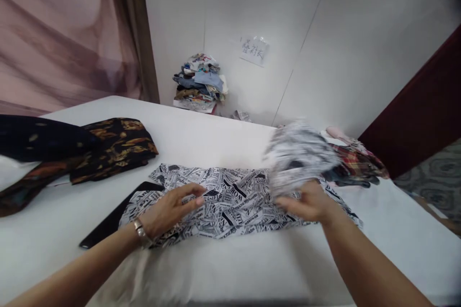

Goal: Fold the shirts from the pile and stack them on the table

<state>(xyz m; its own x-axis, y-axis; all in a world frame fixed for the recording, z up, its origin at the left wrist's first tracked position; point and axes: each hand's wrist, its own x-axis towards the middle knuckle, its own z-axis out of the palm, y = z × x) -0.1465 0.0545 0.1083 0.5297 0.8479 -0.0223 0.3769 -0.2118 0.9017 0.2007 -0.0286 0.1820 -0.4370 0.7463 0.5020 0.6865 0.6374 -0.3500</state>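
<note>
1. The work surface is a white table (223,268) with a soft, sheet-like covering, set close to a pale panelled wall (360,33).
2. A pinkish-brown curtain (65,33) hangs at the far left, and a dark maroon panel (425,105) closes the right side of the room.
3. A small paper note (254,51) with handwriting is stuck on the wall; the writing is too small to read.
4. No box or bin shows; clothes lie in loose piles instead. A stack of folded garments (200,82) sits at the far edge against the wall.
5. A dark garment with orange leaf print (108,146) lies on the left of the table, well apart from the hands.
6. A heap of plaid and pink clothes (351,160) lies on the right, just behind the lifted cloth.
7. The newspaper-print garment (230,201) is spread flat in the middle of the table, near the front edge.
8. The left hand (171,211), with a watch at the wrist, rests flat on the garment's left part, fingers stretched forward and close together.
9. The right hand (306,204) grips the garment's right part, fingers closed on the cloth, which rises above it in a motion-blurred fold.
10. A flat black board (108,223) lies under the garment's left end, touching it.
</note>
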